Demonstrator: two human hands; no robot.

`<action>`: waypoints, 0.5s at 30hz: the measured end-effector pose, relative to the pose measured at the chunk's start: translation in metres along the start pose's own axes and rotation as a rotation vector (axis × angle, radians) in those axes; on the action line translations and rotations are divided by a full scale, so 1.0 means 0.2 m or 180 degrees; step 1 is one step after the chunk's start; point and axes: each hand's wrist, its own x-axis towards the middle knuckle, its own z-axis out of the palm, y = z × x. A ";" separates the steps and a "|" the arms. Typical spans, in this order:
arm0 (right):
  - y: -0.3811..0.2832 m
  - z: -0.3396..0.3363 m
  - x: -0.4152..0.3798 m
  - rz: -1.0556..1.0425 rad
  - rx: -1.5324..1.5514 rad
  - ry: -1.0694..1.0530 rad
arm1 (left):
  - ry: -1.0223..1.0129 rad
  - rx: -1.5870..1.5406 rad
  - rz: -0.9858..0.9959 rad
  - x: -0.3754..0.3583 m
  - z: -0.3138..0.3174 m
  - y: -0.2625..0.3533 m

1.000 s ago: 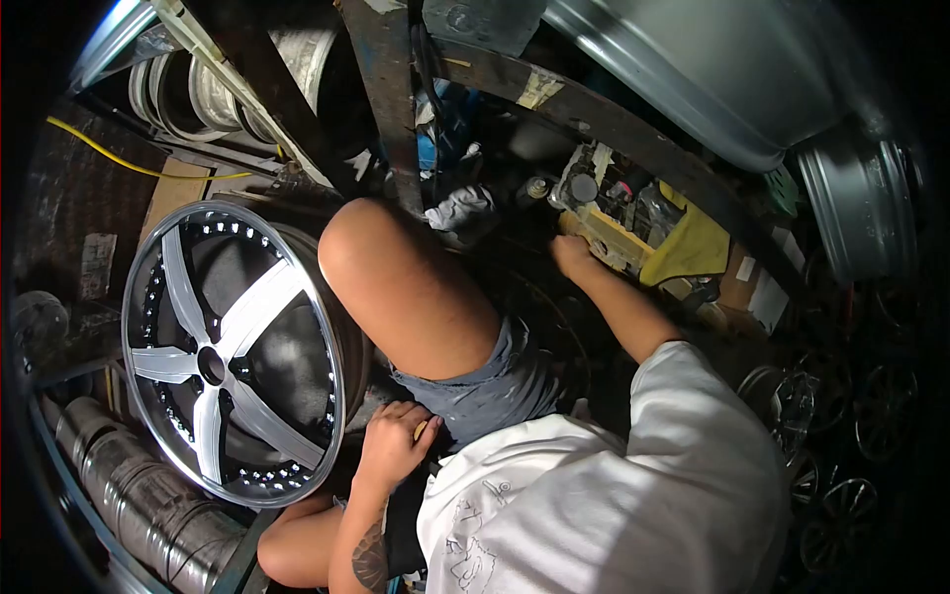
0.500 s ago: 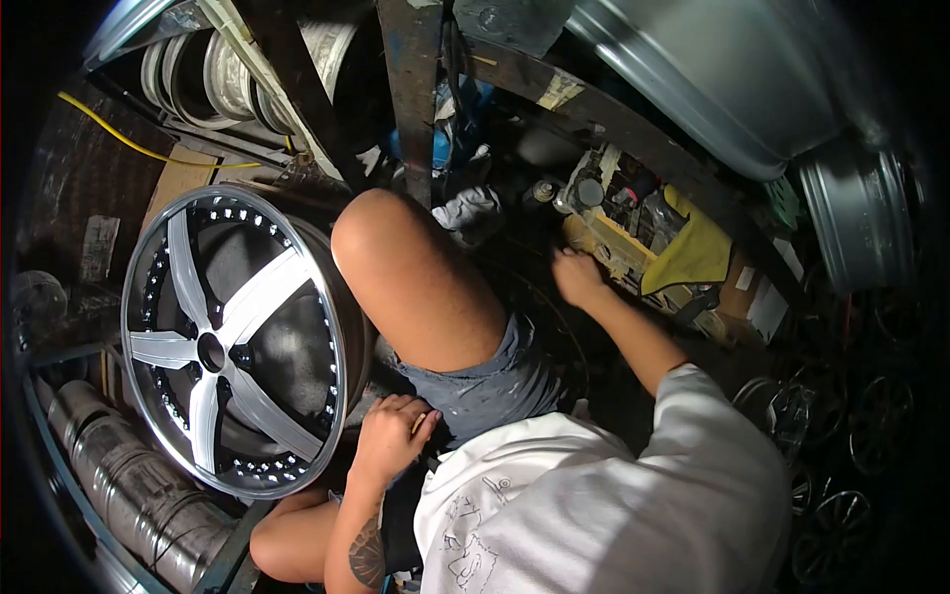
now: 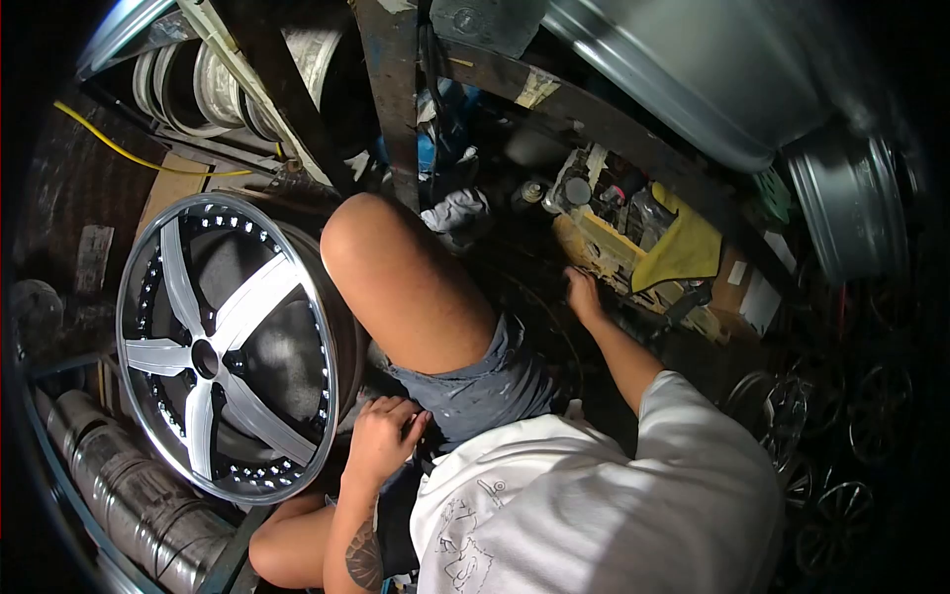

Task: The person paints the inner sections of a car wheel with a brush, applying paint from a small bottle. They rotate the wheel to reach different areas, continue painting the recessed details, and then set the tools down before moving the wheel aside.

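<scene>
A large wheel rim with bright silver spokes, a black inner ring and small shiny bolts stands tilted beside my raised knee. My left hand rests close to my lap, near the rim's lower right edge. Its fingers are curled, and whatever they may hold is hidden. My right hand hangs over the dark floor, just short of a yellowish, paint-stained crate. The fingers there look closed, but shadow hides anything inside them. A yellow cloth drapes over the crate's side.
Several old rims lie in a row at lower left, and more rims sit on a rack at upper left. A dark metal post rises ahead. Large silver rims hang at upper right. A grey rag lies beyond my knee.
My right hand has drawn slightly back and to the right, away from the crate, and turned. My left hand stays near my lap. The whole view has shifted slightly.
</scene>
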 end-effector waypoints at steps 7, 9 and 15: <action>0.05 0.14 0.10 0.0352 0.0125 0.0033 | 0.0008 -0.0004 -0.0092 -0.01 -0.01 0.00; 0.07 0.16 0.13 0.0738 0.0496 -0.0009 | -0.0012 -0.0038 -0.0133 -0.01 0.00 -0.01; 0.05 0.19 0.13 0.0485 0.0175 0.0147 | 0.0021 -0.0070 -0.0162 -0.02 0.01 -0.03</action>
